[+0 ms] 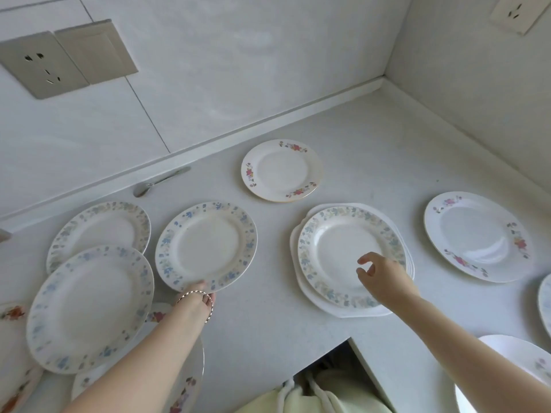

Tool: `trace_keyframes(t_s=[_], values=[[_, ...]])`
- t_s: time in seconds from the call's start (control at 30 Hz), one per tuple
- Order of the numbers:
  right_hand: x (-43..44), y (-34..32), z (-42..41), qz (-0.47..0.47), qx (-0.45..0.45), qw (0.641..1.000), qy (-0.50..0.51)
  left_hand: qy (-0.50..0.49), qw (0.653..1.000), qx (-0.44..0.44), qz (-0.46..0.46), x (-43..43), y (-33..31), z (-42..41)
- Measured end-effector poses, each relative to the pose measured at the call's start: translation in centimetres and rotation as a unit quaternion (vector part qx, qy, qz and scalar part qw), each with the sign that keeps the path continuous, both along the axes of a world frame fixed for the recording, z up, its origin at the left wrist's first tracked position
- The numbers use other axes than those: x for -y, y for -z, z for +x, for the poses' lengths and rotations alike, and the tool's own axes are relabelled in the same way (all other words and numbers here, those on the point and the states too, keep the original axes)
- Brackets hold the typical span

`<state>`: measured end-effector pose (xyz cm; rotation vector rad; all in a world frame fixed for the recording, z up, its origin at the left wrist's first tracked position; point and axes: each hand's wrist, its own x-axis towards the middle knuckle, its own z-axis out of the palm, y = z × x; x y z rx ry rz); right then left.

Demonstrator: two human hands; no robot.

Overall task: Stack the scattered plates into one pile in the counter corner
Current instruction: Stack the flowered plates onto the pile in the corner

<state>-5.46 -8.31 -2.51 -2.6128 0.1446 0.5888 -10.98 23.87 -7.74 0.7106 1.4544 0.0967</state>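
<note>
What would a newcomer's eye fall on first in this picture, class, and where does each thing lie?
Probably the two bare arms: the left hand grips the near rim of a blue-flowered plate, while the right hand hovers open over a small pile of plates at centre. Next, the red-flowered plate lying alone towards the wall, and a spoon to its left.

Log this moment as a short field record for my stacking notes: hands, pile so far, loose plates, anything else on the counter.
left hand: gripping the near rim of a blue-flowered plate
right hand: open, fingers curled, above the started pile, holding nothing
started pile: leaf-rimmed plate on top of plain white scalloped plates
loose plates: red-flowered plate near the back wall; pink-flowered plate at right; two overlapping plates at left
counter corner: no plates there yet
other: spoon by the backsplash
</note>
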Motion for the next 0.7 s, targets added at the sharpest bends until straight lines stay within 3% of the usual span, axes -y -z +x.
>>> trace_keyframes(t_s=[0.17,0.33,0.47,0.7], values=[[2.4,0.1,-0.9,0.051,-0.012,0.996,0.065,-0.01,0.998,0.03,0.049,0.0,-0.8,0.4],[5.3,0.7,-1.6,0.084,0.01,0.988,0.133,0.18,0.973,0.09,0.111,2.2,-4.9,1.0],[7.7,1.0,-2.2,0.102,0.007,0.975,0.197,0.307,0.937,0.135,0.101,6.6,-7.1,2.3],[11.3,1.4,-4.2,0.105,-0.009,0.956,0.272,0.42,0.897,0.121,0.061,15.4,-5.4,4.1]])
